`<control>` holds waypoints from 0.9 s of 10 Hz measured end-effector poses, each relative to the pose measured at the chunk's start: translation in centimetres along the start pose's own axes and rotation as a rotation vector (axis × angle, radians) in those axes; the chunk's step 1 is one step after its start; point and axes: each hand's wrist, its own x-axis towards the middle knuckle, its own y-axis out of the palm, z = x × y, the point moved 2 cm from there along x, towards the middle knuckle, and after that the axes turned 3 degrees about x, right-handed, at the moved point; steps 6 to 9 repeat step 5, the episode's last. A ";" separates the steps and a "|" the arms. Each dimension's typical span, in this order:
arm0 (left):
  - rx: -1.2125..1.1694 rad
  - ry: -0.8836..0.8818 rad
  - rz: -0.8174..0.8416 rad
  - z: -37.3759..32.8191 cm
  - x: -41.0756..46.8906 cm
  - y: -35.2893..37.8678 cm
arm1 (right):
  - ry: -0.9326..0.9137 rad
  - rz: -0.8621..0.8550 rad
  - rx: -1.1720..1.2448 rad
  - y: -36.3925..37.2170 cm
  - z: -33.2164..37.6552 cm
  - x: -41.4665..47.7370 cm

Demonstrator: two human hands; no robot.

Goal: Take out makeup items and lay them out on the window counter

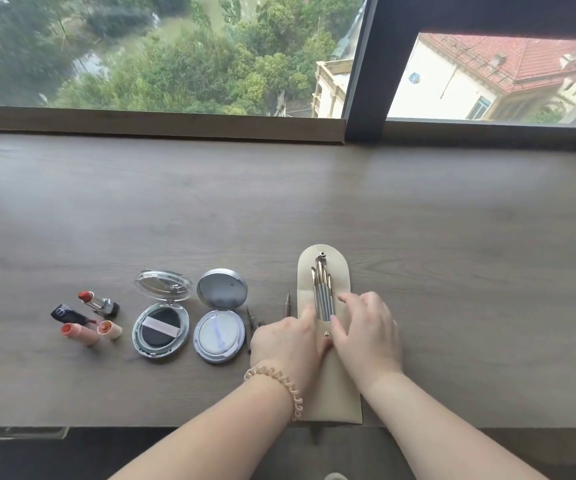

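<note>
Resting on a flat beige leather brush pouch (pixel 328 382), both hands lie palm-down with fingers loosely spread, gripping nothing. The left hand (pixel 286 341), a coiled peach hair tie (pixel 279 379) round its wrist, presses the pouch's left edge, its fingers (pixel 309 315) touching the slim silver-handled makeup brushes (pixel 323 292). The right hand (pixel 366 330) covers the pouch's right side, fingers at the brush handles just above the snap. The brushes sit in the pouch's pocket, their tips fanned over the opened rounded flap.

Pouch position: near edge of the grey-brown wood-grain tabletop (pixel 453 220), its bottom at the edge.

Items to the left, in order outward:
- Thin dark pencil (pixel 288 301), just beside the pouch, pointing away from the person.
- Two more slim dark sticks (pixel 252 318), partly hidden by the left hand; type cannot be told.
- Round silver compact with a white puff (pixel 220 315), lid open.
- Round silver compact with a black puff (pixel 161 313), lid open, mirror up.
- Uncapped red lipstick in a silver and black case (pixel 99 302).
- Black tube with a white logo (pixel 68 314).
- Two peach-coloured lipstick pieces (pixel 91 332), lying side by side.

Behind the tabletop: a large window (pixel 175 53) over trees and a red-tiled roof.
</note>
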 end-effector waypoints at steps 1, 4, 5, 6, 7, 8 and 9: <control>0.022 0.008 0.005 0.0 0.1 0.2 | -0.067 -0.004 -0.121 0.3 -0.3 -0.5; 0.114 0.015 -0.043 0.2 -1.5 -0.6 | -0.099 -0.058 -0.088 -1.1 -1.3 -1.2; 0.090 -0.029 -0.080 0.7 -2.1 -1.8 | -0.098 -0.055 -0.041 -2.2 -1.6 -1.5; 0.090 -0.029 -0.080 0.7 -2.1 -1.8 | -0.098 -0.055 -0.041 -2.2 -1.6 -1.5; 0.090 -0.029 -0.080 0.7 -2.1 -1.8 | -0.098 -0.055 -0.041 -2.2 -1.6 -1.5; 0.090 -0.029 -0.080 0.7 -2.1 -1.8 | -0.098 -0.055 -0.041 -2.2 -1.6 -1.5; 0.090 -0.029 -0.080 0.7 -2.1 -1.8 | -0.098 -0.055 -0.041 -2.2 -1.6 -1.5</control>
